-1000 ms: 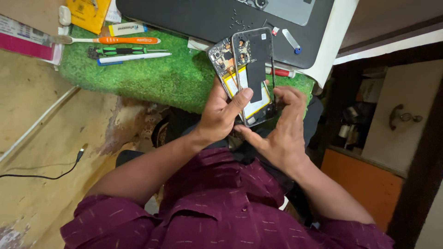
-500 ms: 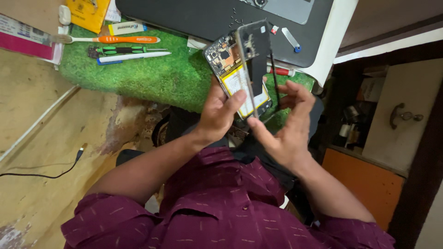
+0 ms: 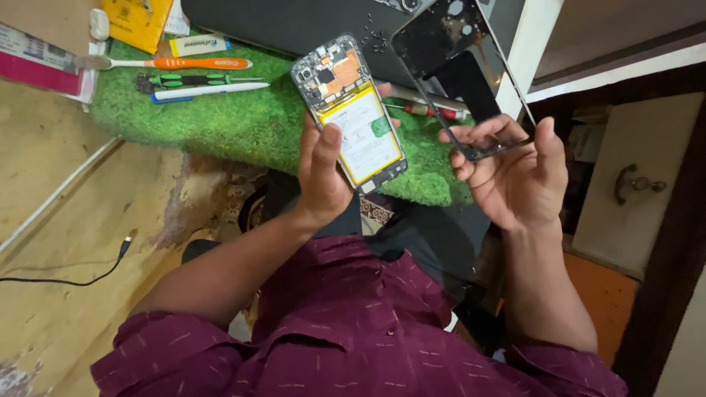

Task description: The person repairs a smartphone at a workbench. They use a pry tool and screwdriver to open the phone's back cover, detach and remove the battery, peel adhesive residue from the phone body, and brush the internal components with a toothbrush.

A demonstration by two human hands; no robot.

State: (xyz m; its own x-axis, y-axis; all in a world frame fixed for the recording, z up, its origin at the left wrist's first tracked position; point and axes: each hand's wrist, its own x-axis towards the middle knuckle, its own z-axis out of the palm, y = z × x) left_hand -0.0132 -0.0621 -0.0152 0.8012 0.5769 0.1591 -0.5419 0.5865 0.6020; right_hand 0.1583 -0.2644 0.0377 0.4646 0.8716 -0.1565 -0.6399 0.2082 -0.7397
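My left hand point(image 3: 323, 173) grips an opened phone body point(image 3: 349, 110) from below, thumb on its yellow-edged white battery, circuit board showing at the top. My right hand point(image 3: 511, 173) holds the separated black back cover point(image 3: 460, 66) by its lower edge, tilted up and to the right of the phone. Both are held above a green artificial-grass mat point(image 3: 243, 121).
An orange-handled toothbrush point(image 3: 173, 64), a green tool point(image 3: 191, 79) and a white pen point(image 3: 209, 90) lie on the mat's left part. A red-handled screwdriver point(image 3: 430, 110) lies behind the phone. A dark laptop point(image 3: 309, 22) sits at the back. A black cable point(image 3: 88, 272) trails on the floor.
The back cover has come fully off the phone body. My right hand carried it up and to the right, while my left hand keeps the phone body, now exposing the battery.
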